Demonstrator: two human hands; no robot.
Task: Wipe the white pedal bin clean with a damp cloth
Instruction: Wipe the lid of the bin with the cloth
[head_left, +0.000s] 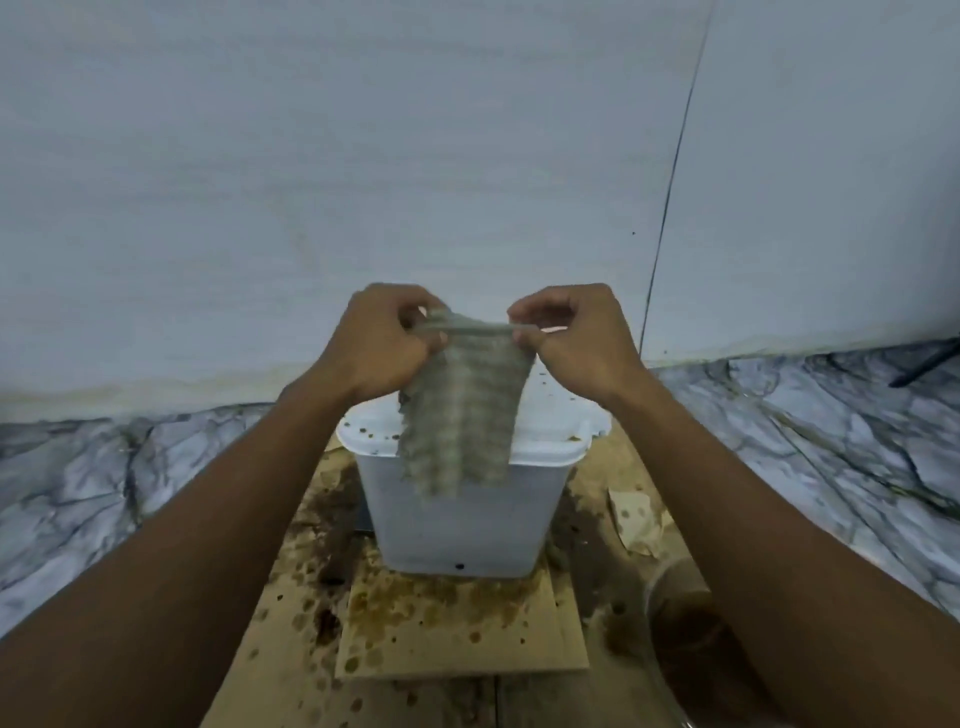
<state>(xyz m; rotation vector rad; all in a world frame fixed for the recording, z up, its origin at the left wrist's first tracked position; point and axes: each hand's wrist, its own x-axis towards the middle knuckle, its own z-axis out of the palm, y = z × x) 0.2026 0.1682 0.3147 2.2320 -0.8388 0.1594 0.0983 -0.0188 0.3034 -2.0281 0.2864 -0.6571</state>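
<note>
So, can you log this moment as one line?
left grip: pinches grey checked cloth, top edge | right grip: same edge | white plastic pedal bin: below cloth, lid spotted

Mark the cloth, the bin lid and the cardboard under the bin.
cloth (462, 415), head view, middle of the hanging panel.
bin lid (550, 439), head view, bare white top right of the cloth.
cardboard (457, 631), head view, stained middle of the front sheet.

Bare left hand (379, 345) and bare right hand (576, 343), knuckles showing; left forearm (197, 530) and right forearm (769, 519) uncovered down to the lower corners.
</note>
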